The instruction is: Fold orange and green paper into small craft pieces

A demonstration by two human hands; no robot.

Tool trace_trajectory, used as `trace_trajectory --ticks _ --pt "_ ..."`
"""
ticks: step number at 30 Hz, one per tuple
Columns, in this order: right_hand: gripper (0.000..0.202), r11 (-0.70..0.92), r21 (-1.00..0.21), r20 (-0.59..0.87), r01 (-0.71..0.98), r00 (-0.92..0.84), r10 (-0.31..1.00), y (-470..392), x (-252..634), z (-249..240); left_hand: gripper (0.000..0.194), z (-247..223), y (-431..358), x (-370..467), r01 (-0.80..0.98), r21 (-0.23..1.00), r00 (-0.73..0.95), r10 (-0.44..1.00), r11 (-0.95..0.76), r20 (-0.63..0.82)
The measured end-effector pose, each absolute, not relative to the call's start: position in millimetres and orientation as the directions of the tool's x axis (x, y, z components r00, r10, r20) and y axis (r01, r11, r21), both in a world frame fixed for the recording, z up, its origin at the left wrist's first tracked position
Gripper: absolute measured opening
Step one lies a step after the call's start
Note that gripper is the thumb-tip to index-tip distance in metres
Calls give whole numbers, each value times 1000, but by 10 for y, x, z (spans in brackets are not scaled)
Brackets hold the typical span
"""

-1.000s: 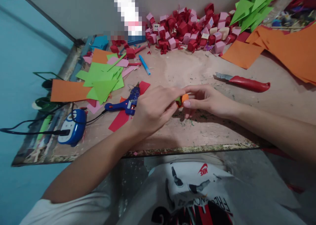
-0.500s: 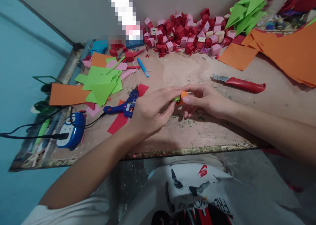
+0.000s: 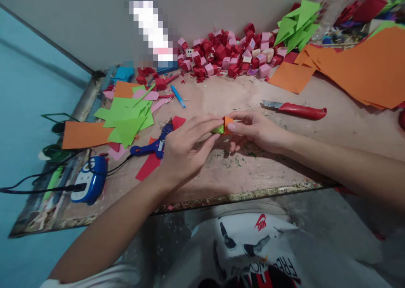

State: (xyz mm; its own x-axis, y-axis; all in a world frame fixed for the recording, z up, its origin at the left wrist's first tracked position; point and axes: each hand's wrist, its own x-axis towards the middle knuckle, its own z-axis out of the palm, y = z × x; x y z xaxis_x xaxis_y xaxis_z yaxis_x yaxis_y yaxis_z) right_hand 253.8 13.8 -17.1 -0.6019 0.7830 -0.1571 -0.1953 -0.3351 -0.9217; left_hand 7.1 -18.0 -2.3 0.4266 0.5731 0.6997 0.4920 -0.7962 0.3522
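Note:
Between both hands, above the middle of the table, is a small folded paper piece with an orange part (image 3: 228, 123) and a green part (image 3: 219, 130). My left hand (image 3: 190, 142) pinches its green side, fingers closed. With thumb and fingertips, my right hand (image 3: 253, 130) grips the orange side; its lower fingers curl underneath. The fingers cover much of the piece. Just left of my left hand lies a blue glue gun (image 3: 152, 146) on red paper strips (image 3: 148, 166). Beyond my right hand rests a red-handled utility knife (image 3: 297, 110) with its blade out.
Many red and pink paper cubes (image 3: 221, 52) are heaped along the wall. Green paper pieces (image 3: 126, 115) lie at left, orange sheets (image 3: 354, 68) at right. A blue pen (image 3: 178, 96) is behind the hands. A blue-white power socket (image 3: 90, 180) with black cables stands near the left edge.
The view has shifted slightly, so the table's things sit a little lower and further left. Both hands keep hold of the paper piece, and more of its green part now shows.

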Motion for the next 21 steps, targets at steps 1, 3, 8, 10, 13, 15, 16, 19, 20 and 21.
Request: trace_trajectory --ticks 1,3,8,10,13,15,16,19,20,21 --pt "47 -331 -924 -153 -193 -607 780 139 2541 -177 26 -23 -177 78 495 370 404 586 -786 702" --pt "47 -327 -926 -149 -189 -613 776 138 2545 -184 18 -23 -170 89 495 396 372 601 -773 707" --pt "46 -334 -922 -150 -195 -615 774 136 2552 -195 12 -25 -172 105 462 461 357 635 -757 685" --pt "46 -337 -918 -142 -211 -617 774 139 2554 -205 14 -27 -180 106 450 487 355 651 -748 671" --pt "48 -338 -915 -141 -219 -611 779 140 2550 -203 18 -28 -187 102 449 489 356 652 -747 669" --pt "50 -337 -918 -146 -210 -611 778 135 2545 -186 20 -31 -185 98 459 472 356 643 -753 678" --pt "50 -336 -919 -147 -206 -611 778 132 2542 -177 21 -34 -182 97 465 463 353 638 -754 684" --pt "50 -336 -922 -150 -194 -621 769 129 2539 -161 20 -48 -176 99 460 456 346 626 -762 699" --pt "50 -338 -921 -153 -191 -623 767 130 2540 -163 19 -53 -176 100 448 460 346 624 -766 701" --pt "50 -340 -921 -155 -189 -622 767 133 2540 -168 18 -58 -177 101 437 465 350 622 -770 701"
